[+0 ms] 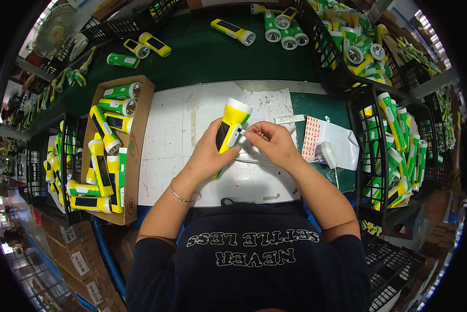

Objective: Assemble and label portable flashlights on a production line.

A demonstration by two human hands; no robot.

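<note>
My left hand (208, 151) is wrapped around a yellow and green flashlight (237, 112), its white-rimmed head tilted up and away from me. A dark panel runs along its body. On its right side, my right hand (272, 143) pinches with thumb and forefinger at a small whitish piece beside the white switch area; it is too small to name. Below the right hand a white cable (254, 160) lies on the white work surface (166, 135). Nearby stand a white plug adapter (326, 154) and a sheet of red and white labels (311, 138).
Left of me is a cardboard box (132, 156) of flashlights. Black crates (381, 151) at right and back right hold many more. Several flashlights, such as a yellow one (232, 31), lie on the green table (192, 57). A fan (57, 32) stands far left.
</note>
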